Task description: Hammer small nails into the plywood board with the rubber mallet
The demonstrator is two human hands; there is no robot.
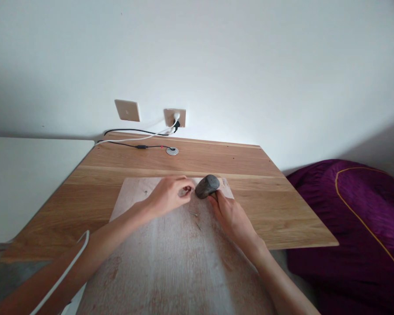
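Note:
My right hand (231, 218) is closed around the short handle of a hammer (207, 186), whose dark grey, blocky head is raised just above the board. Close to the hammer's left side, my left hand (170, 192) pinches thumb and forefinger together on a small thin thing that looks like a nail (192, 190), mostly hidden by the fingertips. Below the hands, a loose nail (193, 214) and another thin nail (198, 225) lie on the pale wooden board (157, 267). Both hands are over the far part of this board.
The board rests on a brown wooden desk (282, 214) against a white wall. Cables (141, 146) run along its back to a wall socket (174, 117) and a round grommet (172, 151). A white surface (29, 188) adjoins at left; purple fabric (341, 210) bulges at right.

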